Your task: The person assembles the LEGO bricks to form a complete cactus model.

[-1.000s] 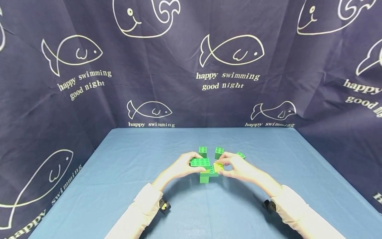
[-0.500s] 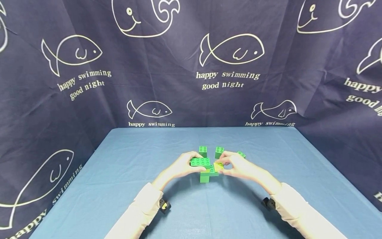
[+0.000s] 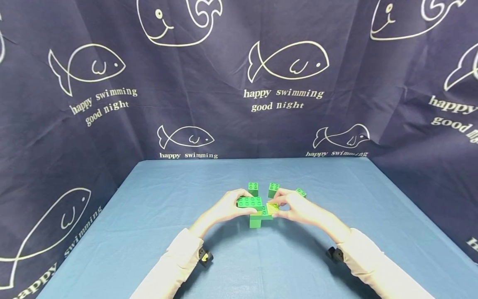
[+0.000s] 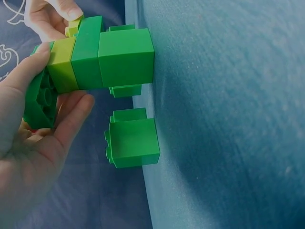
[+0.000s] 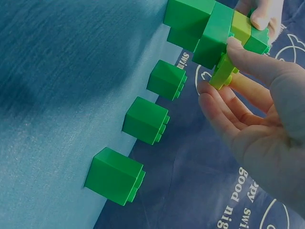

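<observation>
My left hand (image 3: 232, 205) grips a long green toy building brick (image 3: 249, 202) at the top of a small stack, thumb in front and fingers behind. Under it lies a lime-yellow brick (image 4: 63, 65), then a green brick (image 4: 87, 53) across a lower green block (image 4: 127, 58). On the stack's right side, my right hand (image 3: 298, 207) pinches a thin lime-yellow brick (image 5: 221, 72) between thumb and fingers, its studs facing right. That piece is against or just over the crosswise green brick; I cannot tell if it is joined.
Behind the hands stand loose green bricks: one at the back (image 3: 253, 189), one to its right (image 3: 273, 189), and one farther right (image 3: 301, 192), partly hidden by my right hand. Blue cloth (image 3: 239, 265) covers the table; a dark fish-print curtain (image 3: 231, 116) hangs behind and beside it.
Both hands keep their hold and the bricks stay in place. Only the head view shifts slightly.
</observation>
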`<state>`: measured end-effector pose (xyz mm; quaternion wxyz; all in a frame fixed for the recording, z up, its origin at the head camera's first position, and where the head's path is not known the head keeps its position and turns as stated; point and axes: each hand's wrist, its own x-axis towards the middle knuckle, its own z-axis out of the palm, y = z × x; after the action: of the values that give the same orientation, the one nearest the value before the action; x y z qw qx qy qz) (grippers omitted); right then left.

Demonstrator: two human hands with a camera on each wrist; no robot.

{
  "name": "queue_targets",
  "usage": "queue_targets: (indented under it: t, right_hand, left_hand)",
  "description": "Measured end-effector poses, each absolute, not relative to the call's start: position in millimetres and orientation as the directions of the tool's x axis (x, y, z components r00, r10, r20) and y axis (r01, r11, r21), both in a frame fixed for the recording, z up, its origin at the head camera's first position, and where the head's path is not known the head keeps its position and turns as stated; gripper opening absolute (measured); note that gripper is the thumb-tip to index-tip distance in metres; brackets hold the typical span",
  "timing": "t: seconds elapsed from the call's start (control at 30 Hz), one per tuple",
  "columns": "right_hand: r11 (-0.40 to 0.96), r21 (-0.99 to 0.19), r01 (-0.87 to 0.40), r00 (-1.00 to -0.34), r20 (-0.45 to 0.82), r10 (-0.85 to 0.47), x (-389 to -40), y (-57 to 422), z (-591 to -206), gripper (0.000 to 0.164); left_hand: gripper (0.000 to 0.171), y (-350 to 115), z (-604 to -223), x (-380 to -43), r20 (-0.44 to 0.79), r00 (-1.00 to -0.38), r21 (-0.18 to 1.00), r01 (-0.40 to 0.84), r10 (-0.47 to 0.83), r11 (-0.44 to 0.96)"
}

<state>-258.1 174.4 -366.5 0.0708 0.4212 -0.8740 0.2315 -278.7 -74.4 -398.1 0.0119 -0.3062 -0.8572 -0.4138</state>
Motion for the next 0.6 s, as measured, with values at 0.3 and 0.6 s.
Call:
queue_targets:
  t: [0.3, 0.6]
  right_hand:
    - [0.518, -0.351, -0.78, -0.622, 0.347, -0.702, -257.5, 174.7, -369.2, 0.027]
    - [0.514, -0.349, -0.783, -0.619, 0.367, -0.694, -258.0, 176.4, -374.2, 0.028]
  left_hand:
    - [0.032, -75.8, -396.7, -277.5, 0.283, -0.805, 0.694, 0.547, 0.522, 0.468]
    - [0.03, -74.8, -399.0, -278.0, 0.285, -0.801, 0.699, 0.55, 0.527, 0.457]
